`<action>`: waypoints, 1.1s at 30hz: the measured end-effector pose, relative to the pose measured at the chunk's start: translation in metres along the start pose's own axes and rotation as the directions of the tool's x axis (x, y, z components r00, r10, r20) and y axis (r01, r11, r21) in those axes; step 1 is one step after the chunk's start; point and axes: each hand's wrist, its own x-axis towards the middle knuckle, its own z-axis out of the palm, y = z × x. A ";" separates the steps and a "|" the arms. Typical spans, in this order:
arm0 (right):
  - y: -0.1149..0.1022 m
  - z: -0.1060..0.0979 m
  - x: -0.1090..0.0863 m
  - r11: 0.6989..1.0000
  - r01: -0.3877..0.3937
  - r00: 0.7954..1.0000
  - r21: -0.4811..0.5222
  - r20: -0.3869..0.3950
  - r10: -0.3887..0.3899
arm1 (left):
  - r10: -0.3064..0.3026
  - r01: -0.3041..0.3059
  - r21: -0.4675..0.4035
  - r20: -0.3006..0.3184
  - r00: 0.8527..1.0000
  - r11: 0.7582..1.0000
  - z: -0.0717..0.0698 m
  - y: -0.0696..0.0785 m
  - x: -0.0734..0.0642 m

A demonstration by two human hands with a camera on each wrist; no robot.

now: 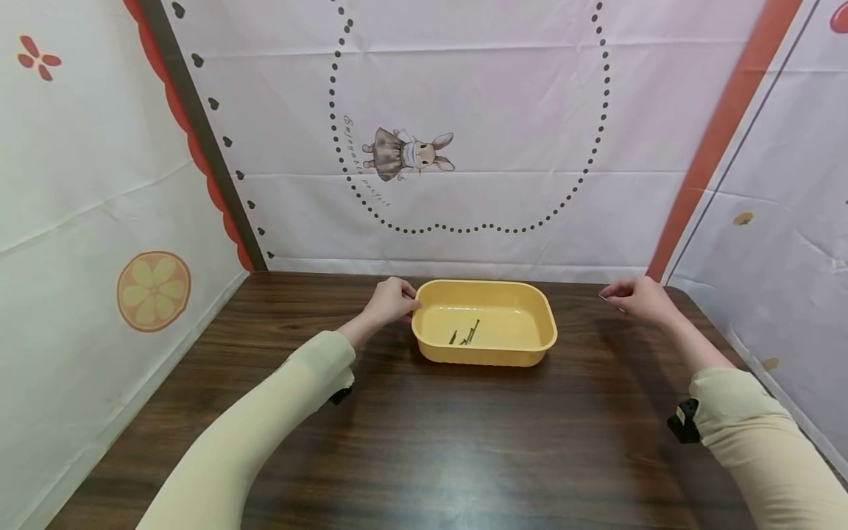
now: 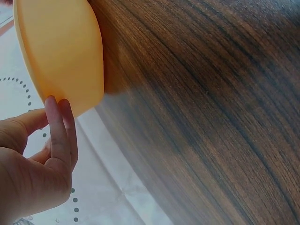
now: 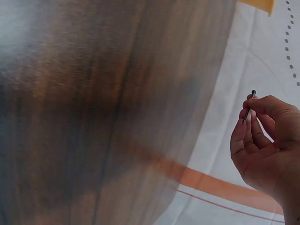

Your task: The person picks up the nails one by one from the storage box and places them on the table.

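A yellow plastic basin [image 1: 485,356] stands on the table, a few small, thin dark pieces [image 1: 466,335] lying on its floor. At its left end, my left hand [image 1: 392,301] pinches the rim between thumb and fingers; the left wrist view has these fingers [image 2: 57,126] against the basin's outer wall [image 2: 65,51]. Well to the right of the basin, my right hand [image 1: 639,298] is raised above the table. Between its thumb and fingertips it pinches a thin metal pin with a round dark head [image 3: 249,106], slanted in the right wrist view.
The dark wood-grain table [image 1: 450,442] ends at a hanging white cloth [image 1: 490,103] behind the basin. More printed cloth hangs at the left [image 1: 99,184] and right [image 1: 795,184]. Black wrist devices [image 1: 685,421] sit at both sleeve cuffs.
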 end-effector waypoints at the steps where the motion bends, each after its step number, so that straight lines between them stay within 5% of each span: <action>1: 0.002 0.002 -0.001 1.000 -0.007 1.000 0.007 0.008 0.007 | 0.000 0.000 0.000 -0.001 1.000 1.000 0.000 0.000 0.000; 33: 0.018 0.038 -0.015 0.999 -0.048 0.997 -0.003 0.065 0.048 | -0.001 0.002 -0.038 0.012 1.000 0.999 0.000 -0.001 -0.002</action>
